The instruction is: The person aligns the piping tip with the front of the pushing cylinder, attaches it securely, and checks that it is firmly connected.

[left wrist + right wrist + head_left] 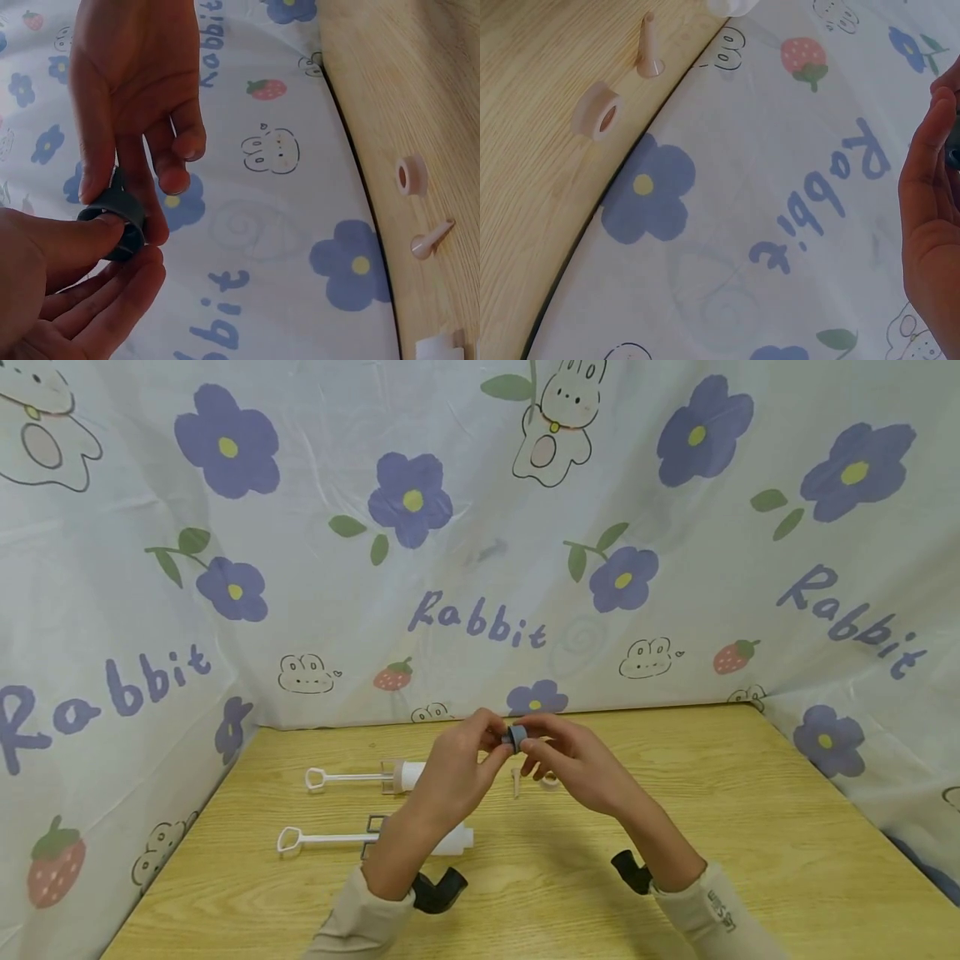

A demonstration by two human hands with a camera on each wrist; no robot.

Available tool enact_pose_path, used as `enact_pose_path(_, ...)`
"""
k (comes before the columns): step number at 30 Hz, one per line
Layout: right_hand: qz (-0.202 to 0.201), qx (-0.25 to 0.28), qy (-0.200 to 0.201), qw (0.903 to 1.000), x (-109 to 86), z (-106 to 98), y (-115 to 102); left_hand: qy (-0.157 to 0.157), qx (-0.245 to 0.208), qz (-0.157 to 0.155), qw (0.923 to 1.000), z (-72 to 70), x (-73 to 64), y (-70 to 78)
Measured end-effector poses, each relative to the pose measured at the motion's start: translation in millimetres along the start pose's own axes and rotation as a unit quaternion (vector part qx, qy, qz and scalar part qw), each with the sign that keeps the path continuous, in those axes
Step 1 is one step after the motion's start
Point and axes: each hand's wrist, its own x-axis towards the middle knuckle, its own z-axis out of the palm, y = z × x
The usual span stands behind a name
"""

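One cloth (315,560), printed with purple flowers, strawberries and rabbits, rises behind the cap (518,738), and a wood-grain table (750,827) spreads beneath it. Pale sleeves (708,910) come in on the near side of the cap, one to its left and one to its right, with black fittings (438,893) by the cuffs. Two white syringes lie to the left of the cap: the far syringe (397,777) with a beige flange, partly hidden by the left hand (456,768), and the near syringe (337,838) with a dark flange, crossed by the arm. From the left of the cap, the left hand pinches it, thumb tip inside the open end and fingers bent along the outside. From the right, the right hand (576,762) has thumb and forefinger closed on the cap, its other fingers loosely bent. The dark blue-grey cap itself is held between both hands, clear of the table. Beneath it lie a beige ring (418,174), to the right, and a slim beige peg (649,46) just beside.
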Motion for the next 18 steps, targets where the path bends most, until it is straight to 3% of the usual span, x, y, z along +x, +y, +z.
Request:
enact_pose_path(13, 0.001, 0.012, 0.019, 0.9997, -0.5, 0.0, -0.7, 0.037, -0.094, -0.066, 0.9927, 1.2, 1.5, 4.3)
enact_pose_path(18, 0.0, 0.015, 0.022, 0.9996, -0.5, 0.8, -1.0, 0.042, -0.102, -0.063, 0.9919, 0.6, 0.5, 3.1)
